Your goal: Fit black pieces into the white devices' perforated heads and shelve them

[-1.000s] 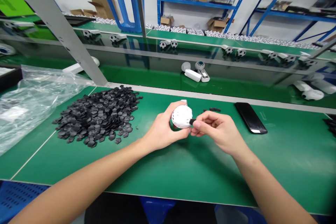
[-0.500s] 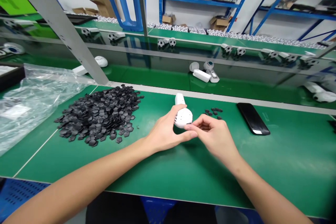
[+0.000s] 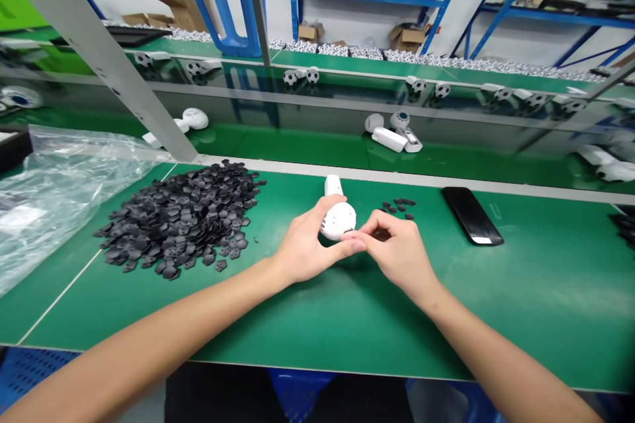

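Observation:
My left hand (image 3: 308, 241) is wrapped round a white device (image 3: 339, 219) with a round, dotted head and a short handle pointing away from me. The fingers of my right hand (image 3: 397, 244) are pinched at the lower right edge of the round head, beside a small dark piece (image 3: 349, 231) at that edge. Left of my hands lies a big heap of black five-sided pieces (image 3: 186, 215). Beyond my right hand a few more small black pieces (image 3: 407, 202) are scattered on the green table (image 3: 317, 324).
A black phone (image 3: 471, 215) lies to the right. Clear plastic bagging (image 3: 64, 178) covers the left side. Behind the table's back edge, white devices (image 3: 389, 139) rest on a lower green surface, and a slanting metal post (image 3: 124, 73) rises at left.
The view has shifted slightly. Both hands stay at the white device, and the fingertips of my right hand remain at its lower right edge.

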Demonstrator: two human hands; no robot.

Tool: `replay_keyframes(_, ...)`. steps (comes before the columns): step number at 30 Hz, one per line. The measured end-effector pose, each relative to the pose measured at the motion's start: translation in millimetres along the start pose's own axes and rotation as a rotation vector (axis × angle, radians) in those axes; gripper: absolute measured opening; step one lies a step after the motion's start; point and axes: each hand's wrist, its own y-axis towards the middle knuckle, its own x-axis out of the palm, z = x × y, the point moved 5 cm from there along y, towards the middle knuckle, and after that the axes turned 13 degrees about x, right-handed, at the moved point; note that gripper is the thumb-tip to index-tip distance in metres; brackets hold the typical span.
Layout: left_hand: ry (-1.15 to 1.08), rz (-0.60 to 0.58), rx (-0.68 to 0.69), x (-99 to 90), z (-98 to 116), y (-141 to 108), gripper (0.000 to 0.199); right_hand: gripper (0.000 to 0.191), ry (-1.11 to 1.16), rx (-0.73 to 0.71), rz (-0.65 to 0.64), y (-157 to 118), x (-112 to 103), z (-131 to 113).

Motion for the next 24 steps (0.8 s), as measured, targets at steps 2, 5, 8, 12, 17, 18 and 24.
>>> replay_keyframes(2,0.038,-0.011,0.010,-0.9,1,-1,0.079,0.030,0.018,0.023,-0.023,1,1,2)
replay_keyframes(5,0.073,-0.022,0.023,0.4,0,-3,0.075,0.025,0.078,0.016,-0.009,4,1,4)
replay_keyframes(8,0.063,-0.022,0.033,4.1,-4,-1,0.073,0.036,0.087,0.000,-0.001,9,1,4)
replay_keyframes(12,-0.034,-0.012,-0.008,6.9,-9,4,0.076,0.037,0.032,-0.037,-0.034,18,-5,1)
replay_keyframes(17,-0.048,-0.033,-0.054,2.3,-7,5,0.059,0.033,-0.190,-0.071,-0.109,29,-34,1)
replay_keyframes(18,-0.051,-0.030,-0.061,0.7,-6,4,0.058,0.032,-0.308,-0.098,-0.110,30,-41,3)
replay_keyframes(24,-0.146,0.038,-0.097,-6.1,-9,4,0.059,0.022,-0.806,-0.156,-0.159,37,-54,21)
